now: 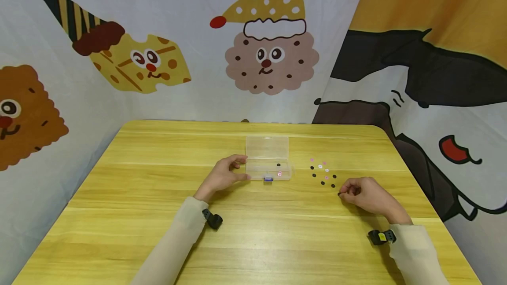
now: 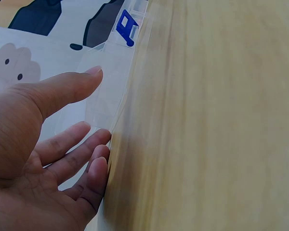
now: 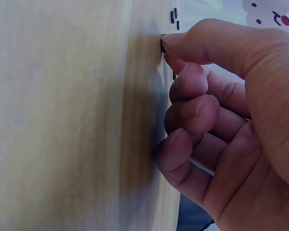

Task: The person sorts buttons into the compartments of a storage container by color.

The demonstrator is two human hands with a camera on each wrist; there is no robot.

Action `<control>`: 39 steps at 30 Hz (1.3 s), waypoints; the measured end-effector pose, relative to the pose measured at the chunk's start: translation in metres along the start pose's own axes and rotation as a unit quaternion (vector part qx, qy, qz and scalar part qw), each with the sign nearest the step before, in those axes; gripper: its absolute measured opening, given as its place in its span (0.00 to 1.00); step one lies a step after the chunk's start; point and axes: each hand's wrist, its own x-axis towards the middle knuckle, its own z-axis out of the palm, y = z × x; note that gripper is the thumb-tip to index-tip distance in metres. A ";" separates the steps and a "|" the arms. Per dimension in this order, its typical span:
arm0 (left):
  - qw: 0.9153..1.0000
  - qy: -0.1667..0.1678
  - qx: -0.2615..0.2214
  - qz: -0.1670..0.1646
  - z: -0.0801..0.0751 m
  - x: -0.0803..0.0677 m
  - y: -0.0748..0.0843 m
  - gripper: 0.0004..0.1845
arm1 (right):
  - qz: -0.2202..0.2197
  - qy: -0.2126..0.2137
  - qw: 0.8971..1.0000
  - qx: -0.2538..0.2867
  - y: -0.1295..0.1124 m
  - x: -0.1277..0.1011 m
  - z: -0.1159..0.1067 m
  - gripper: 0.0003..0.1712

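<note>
A clear plastic box with a blue latch lies with its lid raised at the back. Inside are one small black disc and one pink disc. My left hand touches the box's left side, thumb at the front corner and relaxed fingers further back. To the right of the box, my right hand pinches a small black disc between thumb and index finger, close to the tabletop. Its other fingers are curled beneath.
Loose black discs, pink discs and white discs are scattered between the box and my right hand. The wooden table meets a printed cloth along its back edge. Each wrist wears a black camera.
</note>
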 end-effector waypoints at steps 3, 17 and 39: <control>1.000 0.001 0.001 0.001 0.000 0.000 0.000 0.35 | 0.001 0.001 1.000 0.001 -0.001 0.000 0.001 0.02; 1.000 -0.001 -0.003 -0.002 -0.001 -0.001 0.000 0.35 | -0.009 0.006 1.000 -0.009 -0.002 0.003 0.001 0.05; 1.000 -0.005 -0.006 0.002 -0.001 0.000 0.001 0.36 | -0.008 0.039 0.999 0.006 -0.005 0.001 0.003 0.02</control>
